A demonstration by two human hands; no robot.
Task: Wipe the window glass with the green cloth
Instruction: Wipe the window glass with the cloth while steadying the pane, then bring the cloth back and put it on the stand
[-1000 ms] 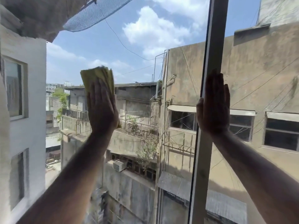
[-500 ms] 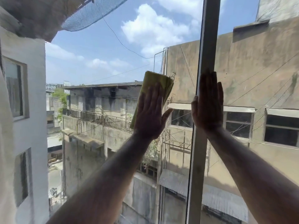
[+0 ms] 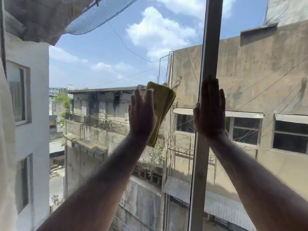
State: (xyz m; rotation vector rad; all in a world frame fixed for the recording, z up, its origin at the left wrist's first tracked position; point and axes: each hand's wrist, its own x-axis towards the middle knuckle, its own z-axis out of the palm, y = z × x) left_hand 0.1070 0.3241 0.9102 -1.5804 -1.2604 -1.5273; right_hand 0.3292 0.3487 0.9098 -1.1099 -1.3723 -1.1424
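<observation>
A folded yellow-green cloth is pressed flat against the window glass by my left hand, fingers spread over its left part. The cloth sticks out to the right of and below the palm. My right hand lies flat with fingers together on the grey vertical window frame, holding nothing. Both forearms reach up from the bottom of the view.
The frame bar divides the left pane from a right pane. Through the glass are concrete buildings, wires, blue netting at the top left and sky. A white wall borders the left edge.
My left hand swept the cloth from the left part of the pane rightward toward the frame and has since slid back slightly to the left. My right hand stayed on the frame.
</observation>
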